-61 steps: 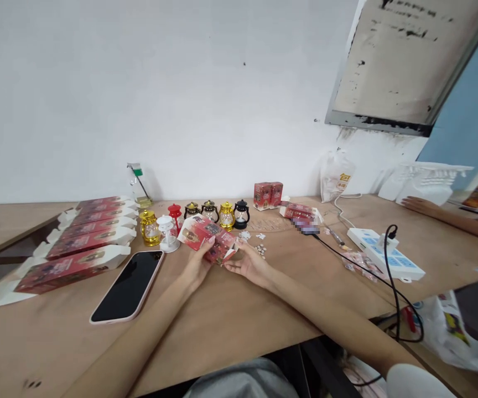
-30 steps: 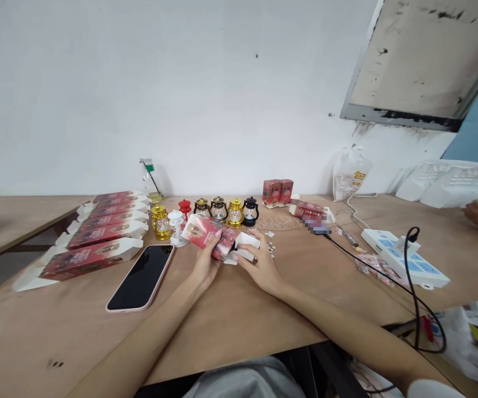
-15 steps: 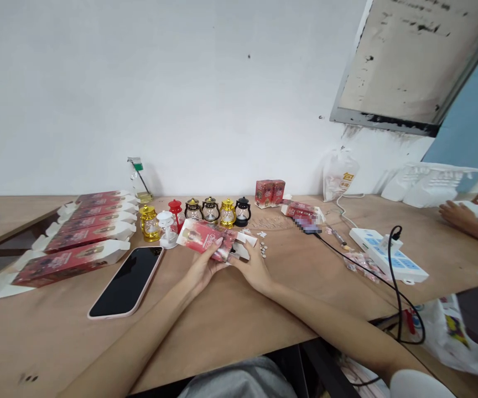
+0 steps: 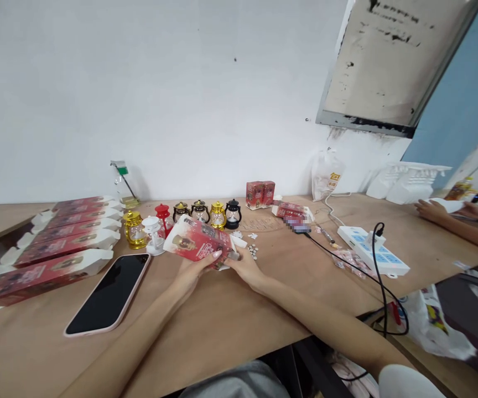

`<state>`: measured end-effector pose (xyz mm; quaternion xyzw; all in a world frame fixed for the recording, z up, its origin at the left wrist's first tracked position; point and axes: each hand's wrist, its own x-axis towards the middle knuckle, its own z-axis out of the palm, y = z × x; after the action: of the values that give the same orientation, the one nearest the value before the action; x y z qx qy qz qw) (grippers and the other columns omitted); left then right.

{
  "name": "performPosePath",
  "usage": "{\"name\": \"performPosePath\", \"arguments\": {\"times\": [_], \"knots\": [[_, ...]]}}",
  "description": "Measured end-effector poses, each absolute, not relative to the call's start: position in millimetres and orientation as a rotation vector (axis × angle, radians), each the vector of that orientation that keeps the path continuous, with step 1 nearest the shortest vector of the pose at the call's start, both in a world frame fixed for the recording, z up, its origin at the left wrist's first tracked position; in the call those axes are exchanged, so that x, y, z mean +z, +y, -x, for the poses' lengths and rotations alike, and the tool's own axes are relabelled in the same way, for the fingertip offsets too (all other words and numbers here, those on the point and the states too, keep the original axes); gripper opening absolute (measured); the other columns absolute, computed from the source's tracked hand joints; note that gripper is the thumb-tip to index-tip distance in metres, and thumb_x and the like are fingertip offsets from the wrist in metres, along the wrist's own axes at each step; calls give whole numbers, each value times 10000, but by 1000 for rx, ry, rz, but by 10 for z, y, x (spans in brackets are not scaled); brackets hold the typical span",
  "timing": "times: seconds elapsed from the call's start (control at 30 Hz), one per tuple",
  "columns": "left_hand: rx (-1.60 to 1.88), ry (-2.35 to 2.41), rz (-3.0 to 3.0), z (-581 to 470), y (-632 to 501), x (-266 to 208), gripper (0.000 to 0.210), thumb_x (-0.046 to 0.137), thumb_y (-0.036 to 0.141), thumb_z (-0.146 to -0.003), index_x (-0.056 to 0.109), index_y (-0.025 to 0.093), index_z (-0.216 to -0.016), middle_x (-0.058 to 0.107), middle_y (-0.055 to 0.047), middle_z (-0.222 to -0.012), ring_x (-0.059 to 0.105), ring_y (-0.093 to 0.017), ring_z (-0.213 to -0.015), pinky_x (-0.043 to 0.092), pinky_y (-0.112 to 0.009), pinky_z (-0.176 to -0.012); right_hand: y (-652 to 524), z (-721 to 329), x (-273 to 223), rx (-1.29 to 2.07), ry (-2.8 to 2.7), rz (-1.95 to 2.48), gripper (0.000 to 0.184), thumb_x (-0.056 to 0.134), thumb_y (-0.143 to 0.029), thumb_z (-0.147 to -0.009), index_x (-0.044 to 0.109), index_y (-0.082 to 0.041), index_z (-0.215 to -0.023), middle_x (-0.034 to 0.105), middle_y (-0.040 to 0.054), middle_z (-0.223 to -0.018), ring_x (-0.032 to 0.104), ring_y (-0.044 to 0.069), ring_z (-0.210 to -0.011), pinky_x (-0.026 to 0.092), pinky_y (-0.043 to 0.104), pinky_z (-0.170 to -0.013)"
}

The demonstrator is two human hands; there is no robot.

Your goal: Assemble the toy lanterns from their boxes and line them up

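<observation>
A red printed cardboard box (image 4: 199,241) is held tilted above the table, its closed end toward the lanterns. My left hand (image 4: 199,268) grips it from below and the near side, thumb across the printed face. My right hand (image 4: 245,265) is closed at the box's right end, where white flaps show; what its fingertips pinch inside is hidden. Just behind the box stand small lanterns: a gold one (image 4: 134,229), a white one (image 4: 153,235), a red one (image 4: 163,219) and several more, including a black one (image 4: 233,214). Button cells (image 4: 253,252) lie right of my hands.
Several flat red boxes (image 4: 52,271) lie at left beside a phone (image 4: 108,294). Two upright boxes (image 4: 260,194) stand by the wall. A power strip (image 4: 374,251) with black cable (image 4: 347,257) lies at right. Another person's hands (image 4: 434,210) hold something white at far right.
The box has turned in my hands, showing more of its printed face. My right fingers have moved in closer to its end. The whole view has shifted slightly to the right.
</observation>
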<state>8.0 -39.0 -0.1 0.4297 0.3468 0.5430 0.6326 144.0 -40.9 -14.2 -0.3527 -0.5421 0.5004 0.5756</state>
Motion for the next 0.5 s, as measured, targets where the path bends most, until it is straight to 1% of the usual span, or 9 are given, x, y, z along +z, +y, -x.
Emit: {"name": "performPosePath", "arguments": {"times": [0.13,0.27,0.4,0.5], "knots": [[1313,831,-1050,-63,-352,30,474,824,264,-477,646,128,-895,698,-84,-920,641,-243,-876,510,-356,-817,-423,-1448,-110,1156,-1278,834,325,722,-385,-592,645,-234,-869,650,-14,-901,586,193,-905,452,350,-874],[1520,749,-953,38,-204,71,495,798,287,-537,618,182,-985,678,-28,-980,631,-192,-902,510,-308,-828,-361,-1504,-114,951,-1164,1009,255,719,-380,-591,608,-229,-763,596,-18,-896,552,159,-891,441,303,-855],[1739,718,-893,183,-58,176,452,774,301,-566,607,194,-972,665,-18,-980,621,-163,-897,508,-261,-814,-237,-1601,-99,1072,-1002,922,318,693,-450,-608,551,-210,-760,589,-8,-839,576,139,-772,473,285,-725],[1936,742,-879,250,-29,248,453,773,302,-558,592,177,-954,655,-33,-995,606,-162,-929,490,-256,-840,-114,-1743,-57,984,-858,868,362,679,-483,-614,530,-202,-787,589,-4,-808,573,139,-742,467,270,-678]]}}
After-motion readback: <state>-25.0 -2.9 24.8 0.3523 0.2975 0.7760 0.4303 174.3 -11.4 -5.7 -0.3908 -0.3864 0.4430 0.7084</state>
